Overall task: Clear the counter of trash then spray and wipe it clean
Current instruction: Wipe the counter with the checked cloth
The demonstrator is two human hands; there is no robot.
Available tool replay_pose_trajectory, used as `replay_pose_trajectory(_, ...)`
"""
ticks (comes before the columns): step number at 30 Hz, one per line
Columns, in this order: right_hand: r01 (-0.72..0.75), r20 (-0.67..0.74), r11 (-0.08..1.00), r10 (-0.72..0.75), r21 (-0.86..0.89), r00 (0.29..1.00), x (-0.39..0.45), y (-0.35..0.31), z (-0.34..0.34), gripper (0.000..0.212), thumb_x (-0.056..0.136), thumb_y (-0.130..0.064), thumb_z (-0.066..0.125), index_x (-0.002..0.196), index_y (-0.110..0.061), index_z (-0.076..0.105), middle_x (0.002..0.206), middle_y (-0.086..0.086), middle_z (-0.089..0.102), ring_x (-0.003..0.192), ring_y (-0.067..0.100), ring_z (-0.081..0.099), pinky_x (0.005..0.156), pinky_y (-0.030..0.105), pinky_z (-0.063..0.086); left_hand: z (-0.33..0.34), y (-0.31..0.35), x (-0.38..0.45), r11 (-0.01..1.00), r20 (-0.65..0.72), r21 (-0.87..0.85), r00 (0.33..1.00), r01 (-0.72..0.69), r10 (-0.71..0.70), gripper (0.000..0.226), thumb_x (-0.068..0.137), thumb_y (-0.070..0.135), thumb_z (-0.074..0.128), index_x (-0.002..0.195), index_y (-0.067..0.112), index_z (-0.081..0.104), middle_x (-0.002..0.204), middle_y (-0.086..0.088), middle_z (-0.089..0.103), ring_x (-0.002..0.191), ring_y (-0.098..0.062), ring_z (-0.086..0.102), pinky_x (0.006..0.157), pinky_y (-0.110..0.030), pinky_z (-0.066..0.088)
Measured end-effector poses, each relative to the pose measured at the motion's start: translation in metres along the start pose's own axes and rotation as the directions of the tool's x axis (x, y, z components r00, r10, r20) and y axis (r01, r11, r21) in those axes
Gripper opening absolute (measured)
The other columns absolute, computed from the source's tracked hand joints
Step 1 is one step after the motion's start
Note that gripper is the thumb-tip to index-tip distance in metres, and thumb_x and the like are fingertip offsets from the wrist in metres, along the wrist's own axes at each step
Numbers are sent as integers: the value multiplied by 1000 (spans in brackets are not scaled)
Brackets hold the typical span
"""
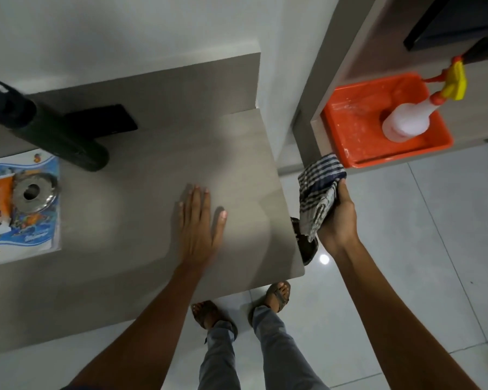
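On the grey counter (152, 153) our left hand (197, 220) lies flat and empty while our right hand (337, 220) clutches the checked cloth (317, 192) beyond its edge, so wiping leftward risks knocking the black bottle (48, 128).

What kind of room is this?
Probably a room in a home: a grey counter, shiny floor tiles, and a spray bottle standing in an orange tray on a shelf.
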State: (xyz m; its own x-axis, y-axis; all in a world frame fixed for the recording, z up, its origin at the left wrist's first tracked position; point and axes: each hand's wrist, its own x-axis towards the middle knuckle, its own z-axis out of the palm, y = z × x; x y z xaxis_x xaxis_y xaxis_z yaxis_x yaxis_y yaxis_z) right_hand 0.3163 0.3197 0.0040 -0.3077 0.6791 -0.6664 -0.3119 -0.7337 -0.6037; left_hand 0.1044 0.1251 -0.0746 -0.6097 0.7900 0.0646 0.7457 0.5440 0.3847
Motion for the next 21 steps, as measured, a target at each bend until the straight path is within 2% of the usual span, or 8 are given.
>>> replay_pose_trajectory(2,27,23,1000,-27,10,999,5,-18,-4,59,117,-50,35,157,-13,56,153,10,67,148,28,58,121,40,48,10,23,7,1000,3,6,1000,-18,18,73,113,56,31,167,8,38,178,-16,31,168,-32,26,139,-54,17)
replay_pose_trajectory(4,66,51,998,-66,12,996,9,-40,-8,59,118,-47,33,161,-10,51,158,11,62,152,28,54,132,42,36,20,46,14,999,12,25,999,-31,31,71,113,54,34,167,8,40,177,-17,33,168,-34,27,139,-54,17)
replay_pose_trajectory(7,141,54,990,-140,-27,989,21,-78,-15,59,118,-48,34,159,-11,53,156,10,64,149,27,57,132,44,37,31,79,25,999,20,25,999,-38,38,70,112,52,36,166,7,42,176,-19,34,168,-35,27,138,-57,19)
replay_pose_trajectory(10,249,-7,955,-253,-159,967,45,-117,-23,59,118,-48,35,160,-11,52,153,8,66,143,23,62,129,43,42,44,104,33,999,15,-42,999,-32,33,70,110,50,43,165,5,43,177,-20,33,167,-37,26,137,-56,20)
replay_pose_trajectory(13,330,-28,893,-355,-307,934,76,-154,-25,57,119,-43,31,164,-12,46,156,5,63,142,16,62,123,34,49,55,117,38,997,50,74,998,-38,34,70,112,53,40,167,8,40,178,-18,30,168,-37,26,137,-56,23)
replay_pose_trajectory(15,373,-48,818,-435,-439,899,99,-175,-26,54,119,-39,32,165,-13,44,160,5,59,147,17,57,128,39,44,59,120,39,976,95,214,995,-42,22,72,114,58,30,170,13,34,180,-14,26,169,-34,23,137,-56,20)
replay_pose_trajectory(17,383,-26,713,-490,-587,871,122,-187,-25,53,119,-37,32,165,-14,44,161,5,57,148,18,54,130,41,41,62,120,37,960,120,275,993,-48,15,75,114,61,22,172,14,25,182,-12,19,171,-33,16,139,-55,15)
replay_pose_trajectory(21,373,161,458,-438,-807,884,159,-192,-26,54,119,-44,30,166,-19,41,159,8,57,144,25,56,126,49,43,65,119,35,962,135,268,991,-50,14,75,113,59,19,175,16,14,185,-9,6,173,-30,4,140,-56,11)
